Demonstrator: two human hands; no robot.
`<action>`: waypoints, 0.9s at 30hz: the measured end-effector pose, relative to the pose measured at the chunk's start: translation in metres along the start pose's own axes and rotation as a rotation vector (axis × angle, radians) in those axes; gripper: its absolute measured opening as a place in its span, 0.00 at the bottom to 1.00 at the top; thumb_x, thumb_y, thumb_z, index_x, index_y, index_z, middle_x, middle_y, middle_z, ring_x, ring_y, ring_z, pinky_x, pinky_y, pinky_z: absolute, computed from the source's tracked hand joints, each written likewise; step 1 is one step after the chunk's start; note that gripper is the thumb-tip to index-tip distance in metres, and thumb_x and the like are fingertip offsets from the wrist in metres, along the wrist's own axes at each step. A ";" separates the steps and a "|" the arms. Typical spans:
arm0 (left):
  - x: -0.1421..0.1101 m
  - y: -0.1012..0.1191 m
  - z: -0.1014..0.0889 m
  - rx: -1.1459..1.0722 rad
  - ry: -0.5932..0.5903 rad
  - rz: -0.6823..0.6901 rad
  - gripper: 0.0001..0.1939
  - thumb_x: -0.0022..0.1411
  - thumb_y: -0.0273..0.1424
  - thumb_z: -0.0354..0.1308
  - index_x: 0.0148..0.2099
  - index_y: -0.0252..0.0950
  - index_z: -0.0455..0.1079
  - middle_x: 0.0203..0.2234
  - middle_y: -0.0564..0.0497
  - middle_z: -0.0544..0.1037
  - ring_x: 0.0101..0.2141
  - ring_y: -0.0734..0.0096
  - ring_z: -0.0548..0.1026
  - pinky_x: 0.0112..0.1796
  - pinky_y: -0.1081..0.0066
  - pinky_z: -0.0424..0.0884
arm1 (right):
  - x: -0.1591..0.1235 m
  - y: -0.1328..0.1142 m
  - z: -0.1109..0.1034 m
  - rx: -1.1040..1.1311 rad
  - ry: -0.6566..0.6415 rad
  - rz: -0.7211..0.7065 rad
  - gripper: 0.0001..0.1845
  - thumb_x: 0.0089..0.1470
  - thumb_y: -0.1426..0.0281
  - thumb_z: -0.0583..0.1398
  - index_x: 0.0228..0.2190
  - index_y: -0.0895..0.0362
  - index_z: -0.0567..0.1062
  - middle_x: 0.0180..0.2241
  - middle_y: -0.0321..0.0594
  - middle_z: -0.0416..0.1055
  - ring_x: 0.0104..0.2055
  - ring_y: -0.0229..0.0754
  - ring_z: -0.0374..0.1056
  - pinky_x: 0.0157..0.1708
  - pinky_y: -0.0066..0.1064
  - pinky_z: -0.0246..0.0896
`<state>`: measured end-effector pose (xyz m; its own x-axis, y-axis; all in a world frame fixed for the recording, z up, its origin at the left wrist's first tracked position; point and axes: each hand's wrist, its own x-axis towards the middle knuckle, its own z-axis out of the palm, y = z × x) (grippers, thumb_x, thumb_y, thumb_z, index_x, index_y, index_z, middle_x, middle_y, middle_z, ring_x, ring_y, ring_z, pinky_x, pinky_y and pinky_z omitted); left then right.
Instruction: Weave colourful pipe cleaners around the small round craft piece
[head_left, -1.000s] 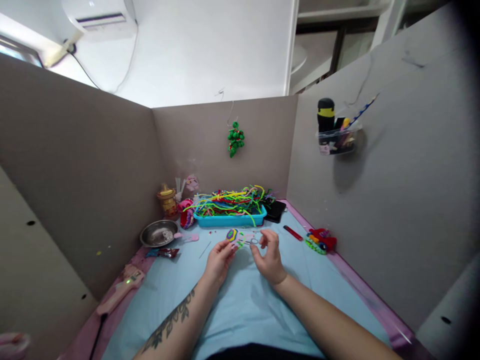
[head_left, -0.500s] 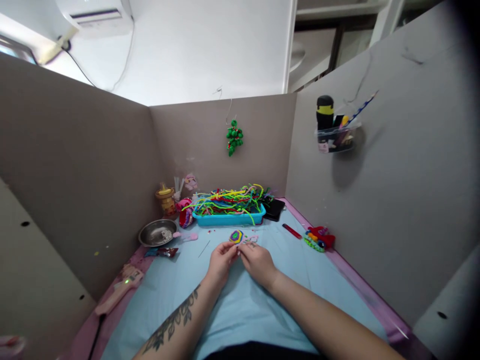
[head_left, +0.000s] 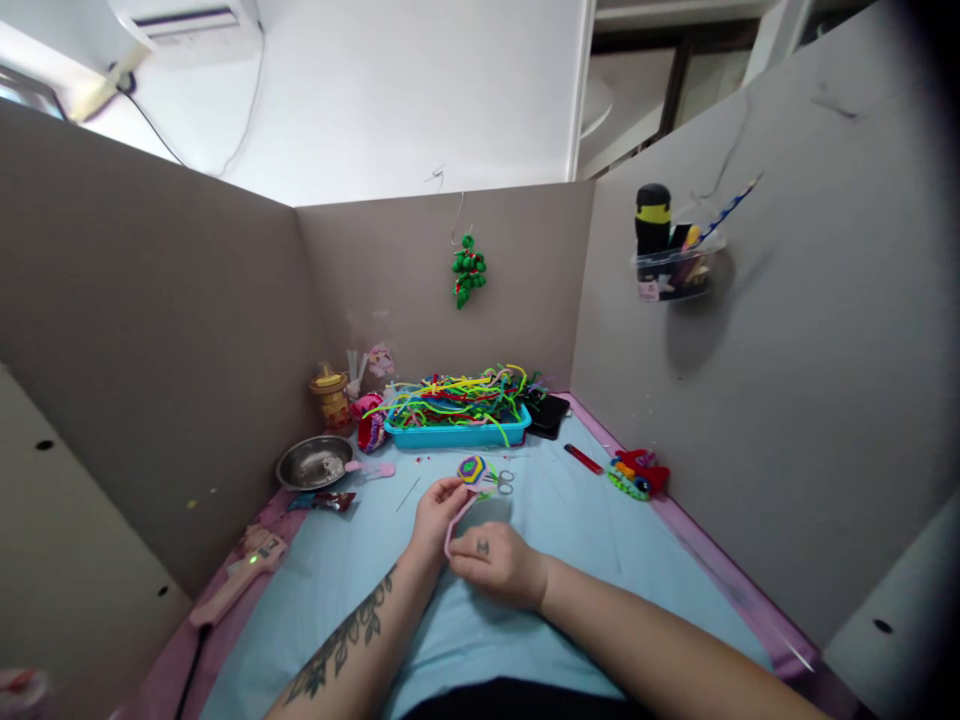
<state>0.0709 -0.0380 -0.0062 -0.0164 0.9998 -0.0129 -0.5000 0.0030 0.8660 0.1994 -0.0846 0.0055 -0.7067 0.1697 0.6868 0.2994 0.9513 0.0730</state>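
My left hand (head_left: 437, 512) is closed at the lower edge of a small hexagonal piece (head_left: 472, 469) with coloured rings of yellow, blue and green. From that spot a pink pipe cleaner (head_left: 459, 517) bends down toward me. Its lower end is pinched in my right hand (head_left: 499, 563), which is curled with the thumb side to the left. Just right of the hexagon lie small scissors (head_left: 506, 482), their blades partly over a pale pink and green bit beside it. My fingers hide where the pink strand meets the hexagon.
A blue tray (head_left: 457, 437) piled with pipe cleaners stands at the back, a black phone-like object (head_left: 548, 416) beside it. On the left are a metal bowl (head_left: 315, 463) and a pink glue gun (head_left: 238, 580). A red cutter (head_left: 583, 459) lies to the right.
My right hand has moved down toward me, away from the left hand, drawing the pink pipe cleaner out between them. The scissors now show. My left hand stays at the hexagon.
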 end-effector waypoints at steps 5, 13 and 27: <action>0.005 0.003 -0.007 -0.012 0.024 0.025 0.19 0.36 0.32 0.71 0.32 0.32 0.71 0.25 0.50 0.79 0.27 0.70 0.76 0.33 0.71 0.69 | -0.005 0.001 0.000 0.108 0.060 0.047 0.20 0.53 0.77 0.49 0.47 0.53 0.67 0.40 0.40 0.75 0.35 0.41 0.71 0.34 0.32 0.65; 0.008 0.007 -0.010 -0.007 0.042 0.088 0.17 0.37 0.31 0.70 0.32 0.32 0.71 0.26 0.50 0.79 0.29 0.70 0.76 0.36 0.71 0.68 | -0.023 0.044 -0.005 0.128 0.444 0.569 0.08 0.56 0.74 0.53 0.37 0.55 0.71 0.32 0.42 0.70 0.36 0.42 0.67 0.36 0.35 0.65; -0.001 0.001 -0.001 0.099 -0.033 0.124 0.16 0.37 0.29 0.70 0.29 0.33 0.69 0.23 0.52 0.77 0.27 0.72 0.74 0.32 0.73 0.67 | -0.015 0.044 0.004 0.106 0.318 0.643 0.05 0.55 0.71 0.57 0.31 0.54 0.74 0.29 0.39 0.68 0.33 0.41 0.66 0.34 0.31 0.63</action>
<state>0.0695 -0.0391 -0.0062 -0.0437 0.9928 0.1120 -0.4079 -0.1200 0.9051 0.2210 -0.0440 -0.0048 -0.1862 0.6367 0.7483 0.5183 0.7107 -0.4757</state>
